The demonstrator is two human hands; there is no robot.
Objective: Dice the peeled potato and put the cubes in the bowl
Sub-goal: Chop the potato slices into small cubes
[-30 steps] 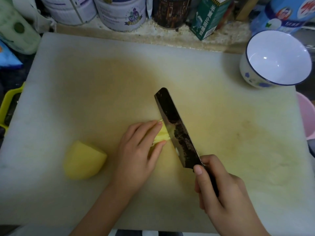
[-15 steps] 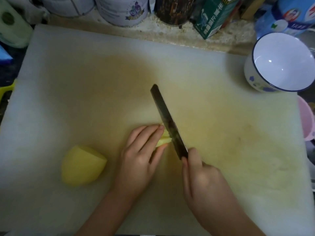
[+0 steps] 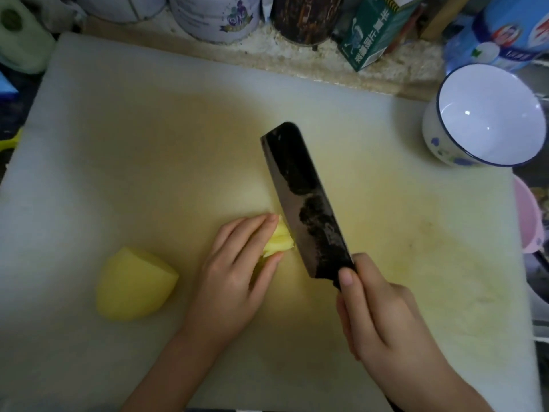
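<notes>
- The right grip is closed round the handle of the one knife.
- The left grip pinches the piece between fingers and thumb, with the blade right beside its fingertips.
- One uncut half lies on the board, left of that grip and apart from it.
- One bowl stands far right of both grips and shows no cubes.
- My judgement: early. Two potato parts, no cubes yet, and nothing has been moved to the bowl.
</notes>
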